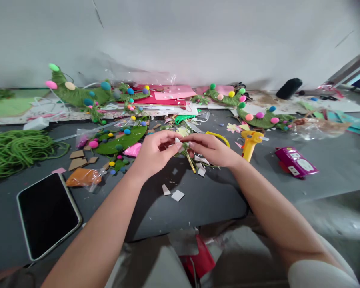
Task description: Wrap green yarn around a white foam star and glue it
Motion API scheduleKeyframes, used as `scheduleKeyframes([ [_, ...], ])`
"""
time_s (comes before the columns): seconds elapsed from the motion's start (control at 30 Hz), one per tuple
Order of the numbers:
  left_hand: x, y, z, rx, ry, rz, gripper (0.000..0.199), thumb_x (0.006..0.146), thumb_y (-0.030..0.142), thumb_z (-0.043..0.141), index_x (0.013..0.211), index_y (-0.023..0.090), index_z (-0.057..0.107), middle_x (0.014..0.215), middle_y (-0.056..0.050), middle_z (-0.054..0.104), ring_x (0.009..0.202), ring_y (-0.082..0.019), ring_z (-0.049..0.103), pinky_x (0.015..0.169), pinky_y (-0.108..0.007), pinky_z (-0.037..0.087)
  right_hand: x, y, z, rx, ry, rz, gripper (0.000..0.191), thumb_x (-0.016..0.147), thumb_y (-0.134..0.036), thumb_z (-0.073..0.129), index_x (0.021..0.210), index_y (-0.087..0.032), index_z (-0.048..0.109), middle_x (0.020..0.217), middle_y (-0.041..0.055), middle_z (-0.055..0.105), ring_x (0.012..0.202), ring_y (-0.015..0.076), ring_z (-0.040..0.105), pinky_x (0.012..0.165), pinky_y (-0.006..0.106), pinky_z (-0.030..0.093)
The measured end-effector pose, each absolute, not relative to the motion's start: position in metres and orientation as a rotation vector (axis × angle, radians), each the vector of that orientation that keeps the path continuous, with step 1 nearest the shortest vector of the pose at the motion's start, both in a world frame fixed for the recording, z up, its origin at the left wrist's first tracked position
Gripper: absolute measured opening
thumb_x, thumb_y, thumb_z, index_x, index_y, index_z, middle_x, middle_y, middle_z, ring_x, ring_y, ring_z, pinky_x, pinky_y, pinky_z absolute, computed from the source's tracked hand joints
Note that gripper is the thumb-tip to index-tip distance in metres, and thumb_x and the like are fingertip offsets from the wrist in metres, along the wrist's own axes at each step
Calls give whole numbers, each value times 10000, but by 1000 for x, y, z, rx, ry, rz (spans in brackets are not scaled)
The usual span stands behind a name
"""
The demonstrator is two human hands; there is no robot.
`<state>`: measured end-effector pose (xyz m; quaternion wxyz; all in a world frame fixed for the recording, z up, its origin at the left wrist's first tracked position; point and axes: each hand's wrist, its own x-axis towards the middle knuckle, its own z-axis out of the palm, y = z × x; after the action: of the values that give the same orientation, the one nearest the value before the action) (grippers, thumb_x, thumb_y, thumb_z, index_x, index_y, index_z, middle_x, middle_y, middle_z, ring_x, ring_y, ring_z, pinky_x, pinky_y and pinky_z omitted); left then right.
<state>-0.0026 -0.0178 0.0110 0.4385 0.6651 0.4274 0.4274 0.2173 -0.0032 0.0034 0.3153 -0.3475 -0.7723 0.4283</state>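
Both hands meet over the middle of the dark table. My left hand (156,154) is closed, its thumb and index finger pinching a small white piece (178,141), perhaps foam or card. My right hand (213,150) is beside it with fingers pressed together near the same piece; what they grip is hidden. Just under the fingertips are bits of green and a thin yellowish pencil-like stick (191,163). White scraps (178,195) lie on the table nearer to me. A yellow glue gun (249,144) stands right of my right hand.
Green yarn (21,152) and a tablet (49,214) lie at left, near an orange packet (84,177). Green shapes with coloured pompoms (84,94) line the back. Yellow-handled scissors (223,138) lie behind my right hand; a purple packet (297,162) is at right.
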Motion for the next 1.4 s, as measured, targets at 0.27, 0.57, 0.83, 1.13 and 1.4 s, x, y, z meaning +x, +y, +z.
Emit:
scheduleKeyframes([
  [0.27, -2, -15, 7, 1646, 1129, 1213, 187, 855, 277, 757, 1006, 167, 748, 839, -41, 729, 738, -152, 640, 654, -257, 476, 215, -5, 4, -1036, -2034, 1061, 275, 943, -417, 656, 885, -148, 674, 651, -42, 505, 589, 77, 397, 540, 226, 324],
  [0.57, 1, -13, 6, 1412, 1061, 1250, 226, 801, 289, 808, 977, 162, 746, 827, -38, 717, 748, -146, 650, 704, -260, 509, 211, -12, 8, -934, -2326, 420, 221, 964, -142, 530, 888, -154, 737, 788, 30, 638, 732, 126, 534, 702, 261, 390],
  [0.83, -1, -17, 5, 1635, 998, 800, 240, 822, 263, 772, 1040, 164, 746, 881, -55, 768, 805, -181, 715, 728, -285, 543, 220, -5, 5, -950, -2390, 417, 210, 969, -209, 591, 969, -162, 796, 795, 34, 659, 701, 119, 553, 676, 260, 387],
  [1.13, 7, -23, 0, 1888, 1241, 737, 177, 868, 278, 663, 1008, 189, 723, 910, -55, 778, 753, -198, 709, 685, -336, 530, 202, -21, 13, -1345, -2176, 398, 112, 819, -179, 640, 755, -157, 730, 689, -2, 634, 652, 109, 511, 620, 274, 328],
  [1.4, 10, -20, -6, 1754, 1246, 829, 265, 816, 292, 731, 1046, 164, 703, 899, -85, 771, 783, -217, 718, 698, -335, 545, 197, -21, 14, -1375, -2002, 829, 198, 875, -284, 634, 747, -160, 722, 596, -37, 544, 572, 80, 402, 564, 261, 306],
])
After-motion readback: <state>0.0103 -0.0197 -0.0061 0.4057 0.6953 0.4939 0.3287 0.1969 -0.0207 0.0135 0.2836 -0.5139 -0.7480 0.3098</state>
